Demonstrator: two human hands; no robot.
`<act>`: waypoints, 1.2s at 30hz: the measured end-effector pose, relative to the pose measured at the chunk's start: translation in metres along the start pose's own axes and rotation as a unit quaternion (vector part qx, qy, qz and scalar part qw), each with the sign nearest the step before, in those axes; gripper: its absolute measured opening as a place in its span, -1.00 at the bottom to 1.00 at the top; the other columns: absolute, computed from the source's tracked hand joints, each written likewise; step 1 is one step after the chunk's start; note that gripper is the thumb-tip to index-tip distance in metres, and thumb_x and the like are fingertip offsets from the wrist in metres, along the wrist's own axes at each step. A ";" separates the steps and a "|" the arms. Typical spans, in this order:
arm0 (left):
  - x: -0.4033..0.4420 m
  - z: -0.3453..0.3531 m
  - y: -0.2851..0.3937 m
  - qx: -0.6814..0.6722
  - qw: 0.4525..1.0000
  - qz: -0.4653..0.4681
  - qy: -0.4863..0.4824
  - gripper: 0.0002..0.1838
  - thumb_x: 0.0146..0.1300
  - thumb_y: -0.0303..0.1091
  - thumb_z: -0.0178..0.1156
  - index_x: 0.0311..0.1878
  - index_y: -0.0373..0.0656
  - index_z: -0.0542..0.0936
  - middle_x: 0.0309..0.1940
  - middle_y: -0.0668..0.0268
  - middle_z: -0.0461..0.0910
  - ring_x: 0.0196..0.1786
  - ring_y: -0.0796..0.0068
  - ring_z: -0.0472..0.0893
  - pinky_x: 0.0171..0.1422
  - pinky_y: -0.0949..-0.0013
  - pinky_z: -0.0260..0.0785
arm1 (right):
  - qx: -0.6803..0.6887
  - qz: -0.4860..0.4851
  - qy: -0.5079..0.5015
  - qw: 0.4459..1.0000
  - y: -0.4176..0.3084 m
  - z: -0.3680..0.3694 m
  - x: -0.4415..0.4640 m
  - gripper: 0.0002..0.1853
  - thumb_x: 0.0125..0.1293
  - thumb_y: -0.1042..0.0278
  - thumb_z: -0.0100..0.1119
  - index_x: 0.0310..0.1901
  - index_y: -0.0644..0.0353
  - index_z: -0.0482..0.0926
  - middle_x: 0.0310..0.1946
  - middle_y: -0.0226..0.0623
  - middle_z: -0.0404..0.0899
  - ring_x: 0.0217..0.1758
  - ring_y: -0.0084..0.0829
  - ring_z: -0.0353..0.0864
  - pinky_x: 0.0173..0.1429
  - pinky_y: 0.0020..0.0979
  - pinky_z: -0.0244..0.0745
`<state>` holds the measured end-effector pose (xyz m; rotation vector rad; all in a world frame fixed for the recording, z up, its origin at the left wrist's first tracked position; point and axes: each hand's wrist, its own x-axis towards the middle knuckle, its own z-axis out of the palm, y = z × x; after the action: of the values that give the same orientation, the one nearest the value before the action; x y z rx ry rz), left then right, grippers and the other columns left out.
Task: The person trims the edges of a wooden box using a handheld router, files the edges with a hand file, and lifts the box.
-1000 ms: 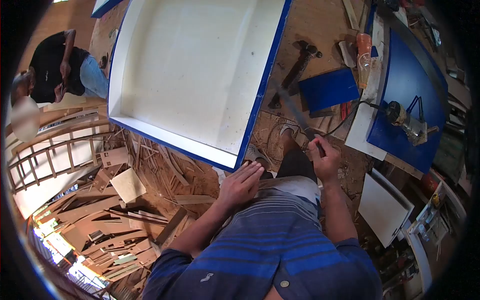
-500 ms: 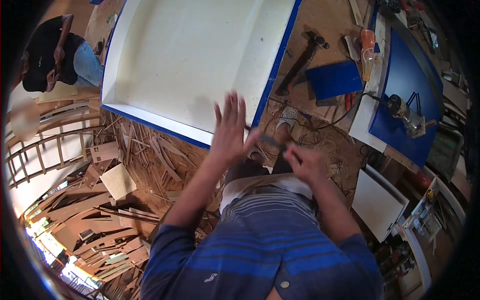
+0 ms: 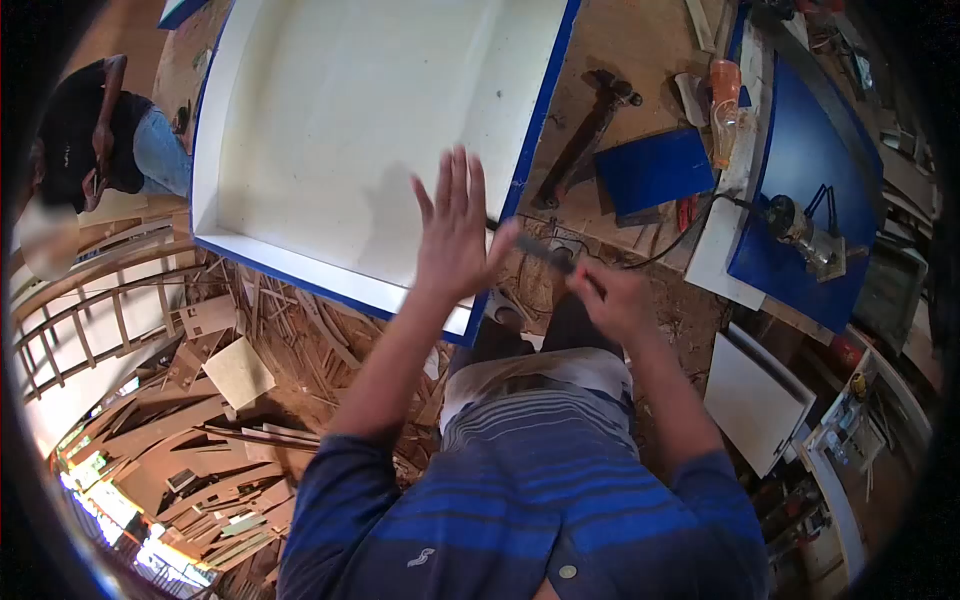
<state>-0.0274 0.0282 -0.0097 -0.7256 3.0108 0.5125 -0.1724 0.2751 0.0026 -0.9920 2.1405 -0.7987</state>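
My left hand (image 3: 456, 235) is raised over the near end of a white tray-like panel box (image 3: 350, 130) with blue edges. Its fingers are spread and point away from me. In my right hand (image 3: 612, 298) is the handle of a dark, flat, long tool (image 3: 545, 252), perhaps a file. The tool slants up and left, and its far end passes behind my left thumb, where I cannot see whether it touches the box edge.
Right of the box lie a hammer (image 3: 590, 140), a blue board (image 3: 655, 172) and an orange-capped bottle (image 3: 724, 112). A power tool (image 3: 805, 235) rests on a blue panel (image 3: 800, 170). Wood scraps (image 3: 290, 330) cover the floor. Another person (image 3: 95, 130) is at the left.
My left hand has risen from the box's near corner, fingers now spread. My right hand has moved left, bringing the tool close to my left hand. The view has shifted slightly.
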 end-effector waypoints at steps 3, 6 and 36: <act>0.064 -0.011 -0.017 -0.005 0.999 -0.001 0.034 0.07 0.69 0.33 -0.15 0.83 -0.42 -0.15 0.88 -0.18 -0.22 0.92 -0.08 -0.30 0.85 -0.37 -0.72 | 0.037 -0.033 0.049 0.998 0.001 -0.008 0.053 -0.79 0.53 0.03 0.39 -0.11 -0.04 0.78 -0.40 -0.15 0.74 -0.34 -0.02 0.79 -0.27 -0.04 0.59; 0.058 -0.007 -0.011 -0.028 0.999 -0.011 0.026 0.08 0.67 0.33 -0.13 0.82 -0.46 -0.13 0.87 -0.21 -0.18 0.92 -0.09 -0.26 0.85 -0.40 -0.71 | -0.003 -0.056 0.060 0.997 -0.002 -0.027 0.061 -0.81 0.52 0.09 0.41 -0.13 0.01 0.78 -0.43 -0.17 0.73 -0.37 -0.09 0.78 -0.26 -0.10 0.60; 0.083 -0.013 0.019 -0.041 0.997 -0.056 -0.036 0.14 0.62 0.37 -0.09 0.82 -0.44 -0.17 0.87 -0.19 -0.18 0.93 -0.03 -0.31 0.85 -0.38 -0.74 | 0.000 -0.087 -0.008 0.996 0.040 -0.084 0.089 -0.73 0.55 -0.07 0.36 -0.01 -0.10 0.82 -0.34 -0.11 0.79 -0.29 0.00 0.81 -0.23 -0.02 0.62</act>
<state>-0.1093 0.0032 0.0024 -0.8548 2.8780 0.6454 -0.2976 0.2457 -0.0016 -1.1921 2.0615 -0.8696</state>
